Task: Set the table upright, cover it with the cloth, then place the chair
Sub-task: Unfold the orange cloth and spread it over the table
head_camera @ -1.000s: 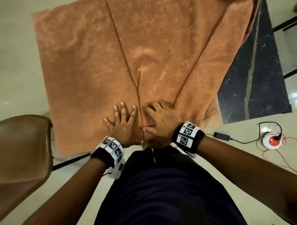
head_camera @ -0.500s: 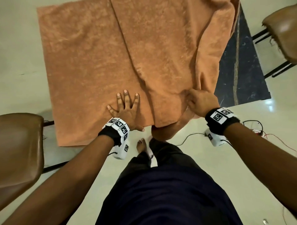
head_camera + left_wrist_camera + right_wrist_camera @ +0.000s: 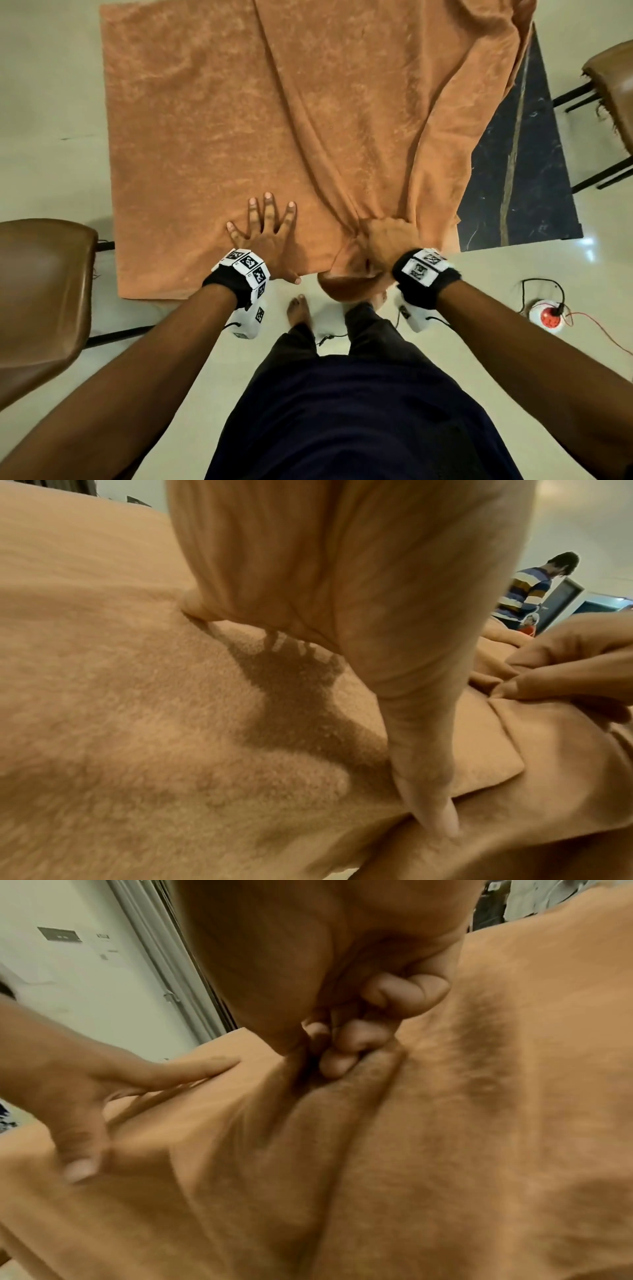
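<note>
An orange cloth (image 3: 212, 130) lies over most of the upright table, whose dark marble top (image 3: 520, 178) shows bare at the right. My left hand (image 3: 267, 233) presses flat on the cloth near the front edge, fingers spread. My right hand (image 3: 387, 240) grips a bunched fold of cloth (image 3: 342, 1096) at the front edge, fingers curled into it. A long crease runs from that fold toward the far side. A brown chair (image 3: 37, 294) stands at the left, beside the table.
A second brown chair (image 3: 613, 85) with black legs stands at the far right. A red and white power socket (image 3: 546, 315) with cables lies on the pale floor to the right. My bare feet (image 3: 299, 308) are by the table's front edge. Another person (image 3: 527, 588) stands in the background.
My right hand moved right from beside the left hand, then came back toward me gripping a bunch of cloth. The left hand stayed pressed flat.
</note>
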Action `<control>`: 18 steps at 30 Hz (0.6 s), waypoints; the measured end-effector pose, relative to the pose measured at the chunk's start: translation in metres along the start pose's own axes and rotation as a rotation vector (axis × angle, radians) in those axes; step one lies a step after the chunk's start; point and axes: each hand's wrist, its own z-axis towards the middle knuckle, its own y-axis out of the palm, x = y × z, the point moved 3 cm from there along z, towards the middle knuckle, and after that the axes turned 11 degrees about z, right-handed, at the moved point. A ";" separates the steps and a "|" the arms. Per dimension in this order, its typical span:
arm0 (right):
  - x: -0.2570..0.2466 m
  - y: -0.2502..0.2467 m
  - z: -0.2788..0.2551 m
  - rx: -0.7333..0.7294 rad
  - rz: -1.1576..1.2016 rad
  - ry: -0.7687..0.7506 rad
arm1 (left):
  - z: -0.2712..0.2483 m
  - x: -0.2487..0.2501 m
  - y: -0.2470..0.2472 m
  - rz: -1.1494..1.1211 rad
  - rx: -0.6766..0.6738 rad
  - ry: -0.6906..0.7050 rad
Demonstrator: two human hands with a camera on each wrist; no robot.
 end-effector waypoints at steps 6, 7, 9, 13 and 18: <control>0.155 -0.069 -0.006 0.107 0.042 0.194 | 0.003 0.001 0.003 0.031 0.018 -0.030; 0.184 -0.087 -0.006 0.135 0.028 0.241 | 0.004 0.003 0.003 0.039 0.026 -0.031; 0.234 -0.116 -0.007 0.192 0.064 0.329 | 0.003 0.000 0.002 0.041 0.026 -0.035; 0.303 -0.146 0.003 0.265 0.319 0.299 | 0.003 0.004 -0.001 0.068 -0.016 -0.069; 0.273 -0.113 -0.006 0.041 0.776 -0.059 | 0.021 0.028 -0.033 -0.144 0.081 -0.160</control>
